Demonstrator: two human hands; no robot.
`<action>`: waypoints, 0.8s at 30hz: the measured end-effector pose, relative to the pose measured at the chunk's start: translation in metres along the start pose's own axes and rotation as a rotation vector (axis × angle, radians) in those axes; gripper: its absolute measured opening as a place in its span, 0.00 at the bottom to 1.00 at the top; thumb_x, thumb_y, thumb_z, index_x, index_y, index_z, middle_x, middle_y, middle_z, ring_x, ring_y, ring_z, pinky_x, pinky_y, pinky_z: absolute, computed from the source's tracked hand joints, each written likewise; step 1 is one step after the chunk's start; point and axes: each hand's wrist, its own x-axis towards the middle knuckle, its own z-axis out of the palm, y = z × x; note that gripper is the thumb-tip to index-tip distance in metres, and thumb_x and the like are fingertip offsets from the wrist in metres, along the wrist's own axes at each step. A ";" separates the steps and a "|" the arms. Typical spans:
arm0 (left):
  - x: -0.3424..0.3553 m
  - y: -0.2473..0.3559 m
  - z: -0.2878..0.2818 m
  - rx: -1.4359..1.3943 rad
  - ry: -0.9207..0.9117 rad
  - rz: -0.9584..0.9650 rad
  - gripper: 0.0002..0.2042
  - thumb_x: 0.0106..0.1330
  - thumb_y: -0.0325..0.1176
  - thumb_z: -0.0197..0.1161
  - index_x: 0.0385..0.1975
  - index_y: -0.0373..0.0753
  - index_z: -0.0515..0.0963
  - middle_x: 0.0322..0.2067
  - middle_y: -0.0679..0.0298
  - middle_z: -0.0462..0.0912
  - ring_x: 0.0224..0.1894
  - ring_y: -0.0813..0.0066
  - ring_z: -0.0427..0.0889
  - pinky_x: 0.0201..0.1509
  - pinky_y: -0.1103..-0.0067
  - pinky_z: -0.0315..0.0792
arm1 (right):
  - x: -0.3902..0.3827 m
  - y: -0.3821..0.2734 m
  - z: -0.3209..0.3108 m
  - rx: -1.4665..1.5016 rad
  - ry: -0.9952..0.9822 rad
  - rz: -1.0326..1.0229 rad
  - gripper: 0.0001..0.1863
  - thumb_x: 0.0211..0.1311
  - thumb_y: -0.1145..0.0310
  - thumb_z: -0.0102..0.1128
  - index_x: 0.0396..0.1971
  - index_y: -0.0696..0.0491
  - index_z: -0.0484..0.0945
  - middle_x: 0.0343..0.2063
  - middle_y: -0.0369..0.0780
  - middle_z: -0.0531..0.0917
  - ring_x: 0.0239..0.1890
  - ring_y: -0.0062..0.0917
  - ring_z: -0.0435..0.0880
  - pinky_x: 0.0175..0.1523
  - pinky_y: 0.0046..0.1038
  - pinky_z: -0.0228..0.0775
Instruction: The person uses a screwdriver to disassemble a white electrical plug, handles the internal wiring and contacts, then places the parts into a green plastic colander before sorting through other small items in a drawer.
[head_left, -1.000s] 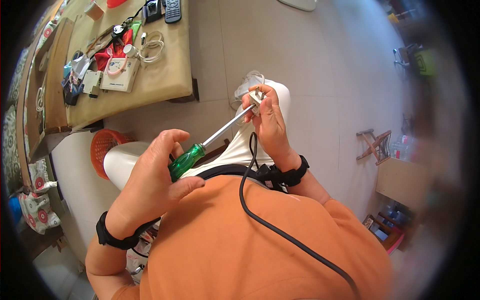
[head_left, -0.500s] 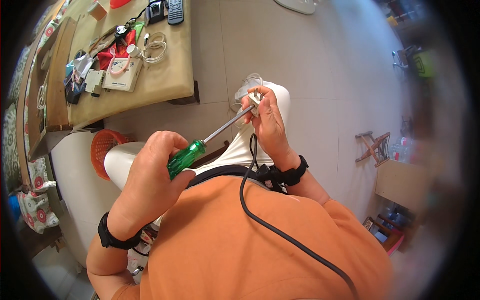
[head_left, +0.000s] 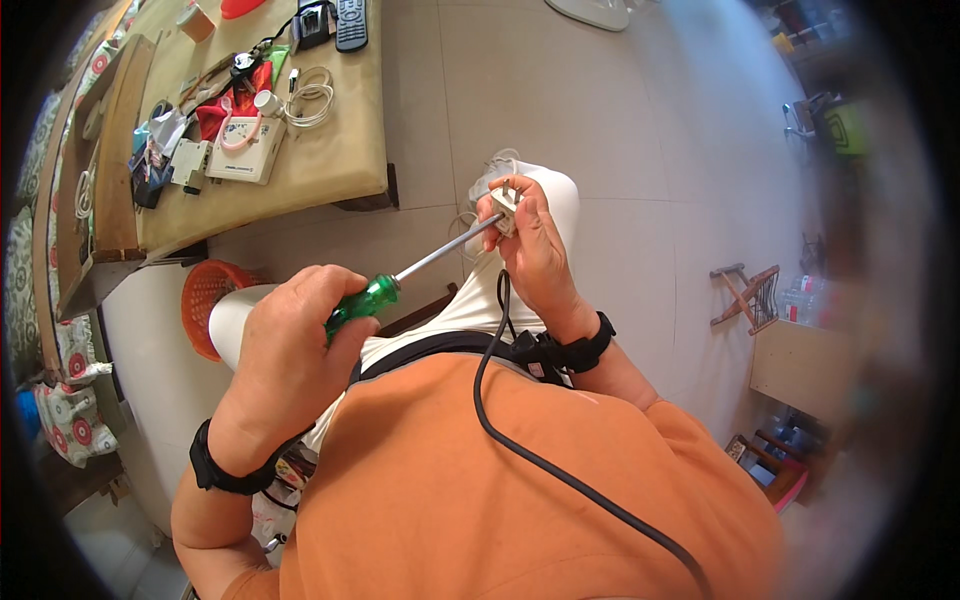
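My left hand [head_left: 285,350] is closed around the green handle of a screwdriver [head_left: 440,251]. The metal shaft slants up and right, and its tip meets the side of a white electrical plug [head_left: 507,203]. Metal prongs on the plug point upward. Fingers and thumb of my right hand [head_left: 538,248] pinch the plug above my lap. Exactly where the tip sits on the plug is too small to tell. A thin pale cord [head_left: 462,232] hangs near the plug, by my knee.
A black cable [head_left: 560,467] crosses my orange shirt. On the table [head_left: 330,160] at upper left lie a white box [head_left: 245,160], a coiled white cable [head_left: 312,98], and a remote [head_left: 352,25]. An orange basket [head_left: 205,295] stands beside my left leg. A folding stool [head_left: 745,298] stands right.
The screwdriver handle has turned a little and shifted slightly left and down within my left hand's grip. My right hand and the plug stay almost in place.
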 end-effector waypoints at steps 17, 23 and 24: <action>0.001 0.003 -0.005 -0.165 -0.105 -0.123 0.17 0.44 0.19 0.64 0.36 0.34 0.71 0.32 0.60 0.73 0.34 0.71 0.74 0.37 0.80 0.69 | 0.003 0.000 0.005 0.030 0.005 0.015 0.19 0.70 0.53 0.34 0.47 0.53 0.60 0.32 0.33 0.71 0.29 0.13 0.63 0.37 0.16 0.60; -0.002 0.005 -0.003 -0.089 0.055 -0.034 0.12 0.49 0.20 0.61 0.36 0.33 0.73 0.27 0.60 0.75 0.29 0.71 0.75 0.35 0.80 0.69 | 0.005 -0.002 0.006 0.011 0.000 0.008 0.18 0.70 0.53 0.34 0.47 0.53 0.61 0.32 0.33 0.71 0.28 0.13 0.63 0.37 0.16 0.60; -0.002 0.001 -0.004 -0.027 0.011 -0.024 0.14 0.48 0.21 0.62 0.37 0.33 0.72 0.28 0.60 0.75 0.31 0.71 0.75 0.36 0.80 0.69 | 0.004 -0.002 0.006 0.006 0.000 0.008 0.18 0.70 0.53 0.34 0.47 0.53 0.61 0.32 0.33 0.71 0.28 0.13 0.63 0.37 0.16 0.60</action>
